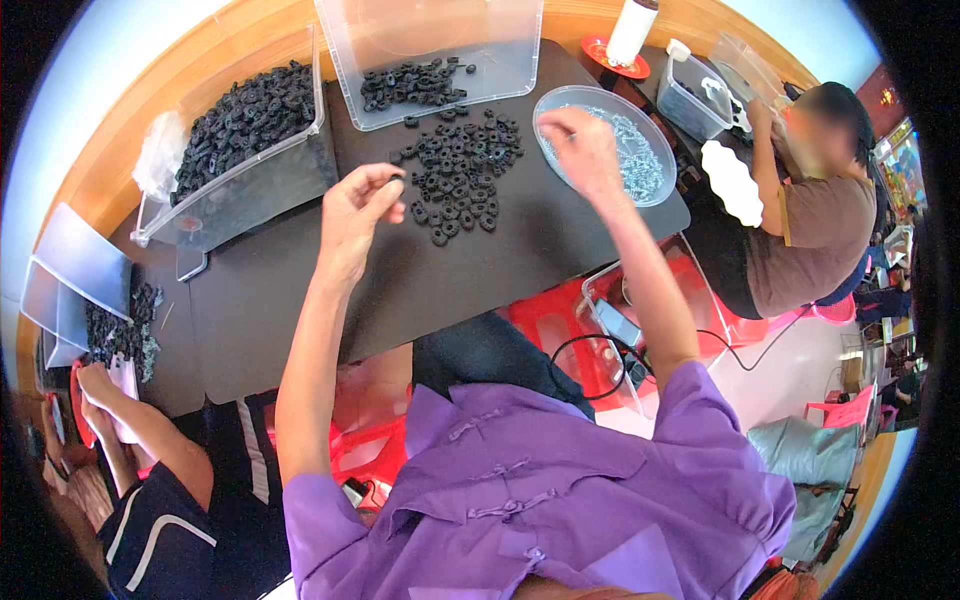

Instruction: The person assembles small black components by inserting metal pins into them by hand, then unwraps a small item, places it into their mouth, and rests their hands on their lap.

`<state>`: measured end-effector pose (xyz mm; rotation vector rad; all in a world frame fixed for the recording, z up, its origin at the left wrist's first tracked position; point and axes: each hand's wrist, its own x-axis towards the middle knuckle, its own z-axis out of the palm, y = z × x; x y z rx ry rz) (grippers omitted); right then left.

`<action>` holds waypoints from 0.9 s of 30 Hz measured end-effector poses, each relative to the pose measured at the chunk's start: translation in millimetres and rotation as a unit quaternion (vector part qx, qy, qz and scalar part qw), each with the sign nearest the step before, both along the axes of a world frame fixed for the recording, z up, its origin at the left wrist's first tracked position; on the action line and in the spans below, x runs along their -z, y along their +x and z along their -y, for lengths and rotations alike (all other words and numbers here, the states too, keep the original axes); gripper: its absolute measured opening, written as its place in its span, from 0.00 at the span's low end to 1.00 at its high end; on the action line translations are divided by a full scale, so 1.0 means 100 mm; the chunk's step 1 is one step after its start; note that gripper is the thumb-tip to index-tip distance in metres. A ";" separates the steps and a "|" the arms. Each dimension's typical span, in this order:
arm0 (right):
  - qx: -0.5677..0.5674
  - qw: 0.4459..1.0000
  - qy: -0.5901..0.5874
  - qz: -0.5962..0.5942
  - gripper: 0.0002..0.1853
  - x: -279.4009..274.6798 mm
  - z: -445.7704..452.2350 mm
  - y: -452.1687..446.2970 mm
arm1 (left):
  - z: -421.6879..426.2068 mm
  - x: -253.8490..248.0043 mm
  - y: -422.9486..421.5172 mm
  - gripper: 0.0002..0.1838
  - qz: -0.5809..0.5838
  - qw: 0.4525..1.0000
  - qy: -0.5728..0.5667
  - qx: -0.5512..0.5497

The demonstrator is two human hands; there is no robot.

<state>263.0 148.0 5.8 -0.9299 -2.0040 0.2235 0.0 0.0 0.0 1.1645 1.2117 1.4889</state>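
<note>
Fingers [376, 170] of the left hand [348, 215] pinch a small black part [398, 174]; the right hand [588, 152] is curled over a round tray [575, 97] of small metal pieces [640, 150], and whether it grips one I cannot tell. More black parts [465, 170] lie piled between the hands, before a tipped clear box [430, 35]. A fuller box [265, 200] stands left, a white roll [632, 35] beyond the tray. Dark table [400, 300], wood-panelled wall [570, 15], red stools [545, 310] below; people [820, 215] sit either side.
</note>
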 end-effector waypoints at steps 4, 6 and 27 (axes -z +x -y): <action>0.125 0.977 -0.094 0.146 0.06 -0.11 -0.24 0.69 | 0.42 0.09 0.17 0.08 0.037 0.997 -0.033 -0.060; 0.119 0.966 -0.132 0.190 0.07 -0.02 -0.30 0.90 | 0.58 0.17 0.31 0.08 0.057 0.995 -0.042 -0.076; 0.029 0.950 -0.089 0.297 0.05 0.23 -0.21 0.78 | 0.50 0.42 0.79 0.09 0.015 0.995 -0.045 -0.089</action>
